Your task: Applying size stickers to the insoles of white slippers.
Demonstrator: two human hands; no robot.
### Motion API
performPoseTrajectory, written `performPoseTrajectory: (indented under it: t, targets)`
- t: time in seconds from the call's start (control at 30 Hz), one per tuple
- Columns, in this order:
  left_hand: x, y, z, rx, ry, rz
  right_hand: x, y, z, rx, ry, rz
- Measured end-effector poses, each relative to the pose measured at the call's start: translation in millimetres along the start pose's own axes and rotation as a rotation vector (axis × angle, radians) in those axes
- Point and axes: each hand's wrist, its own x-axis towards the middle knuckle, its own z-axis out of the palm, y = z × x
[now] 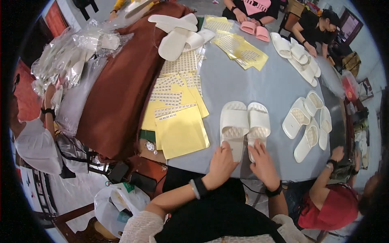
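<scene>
- We rest both hands at the heels of a pair of white slippers (235,121) lying close to the near edge of the grey tabletop (227,85), toes pointing away from us
- Our left hand (221,162), fingers curled in narrow, touches the heel end of the left slipper (238,149) from its outer side; whether it grips or merely rests there, we cannot tell
- Our right hand (264,165), thumb and forefinger slightly apart, lies over the heel of the right slipper (258,115); how firm that hold is, we cannot tell either
- Both slippers run lengthwise from the near edge toward the far edge, side by side, their straps seeming to touch and a thin gap showing between the heels
- The pair stretches straight ahead of our hands, so neither one must cross over: the left is nearer the left slipper, the right nearer the right
- To our left, along the tabletop's left edge, yellow label sheets (182,137) overlap in a spread, well within the left hand's side
- Toward the right edge, more white slippers (298,119) lie at a slant, apart from our pair, while pink slippers (262,33) sit near the far edge before a co-worker
</scene>
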Motion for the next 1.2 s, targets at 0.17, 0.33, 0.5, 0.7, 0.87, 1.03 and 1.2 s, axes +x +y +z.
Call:
performPoseTrajectory:
  t: [0.17,0.33,0.5,0.7,0.87,1.03,1.2]
  targets:
    - [-26.1,-37.1,20.5,-0.057,0.199,0.24,-19.7,-0.5,15.0,-0.083,0.026,-0.011]
    - [-25.7,-39.7,7.6,0.02,0.08,0.28,-21.9,-8.4,14.7,0.004,0.087,0.047]
    - [-16.6,-32.1,2.1,0.159,0.036,0.273,-23.2,4.2,15.2,0.522,0.354,0.247]
    - [0.7,-33.7,3.7,-0.023,0.186,0.257,-12.2,15.9,20.8,0.543,0.412,0.268]
    - [20.7,-32.8,-1.9,-0.176,0.283,0.283,-5.6,19.1,17.0,0.537,0.374,0.275]
    - [32.6,-32.0,-7.8,-0.271,0.179,0.226,-5.0,23.2,19.7,0.439,0.341,0.267]
    - [36.2,-37.7,-5.8,-0.299,0.093,0.183,-5.9,15.1,29.5,0.434,0.429,0.315]
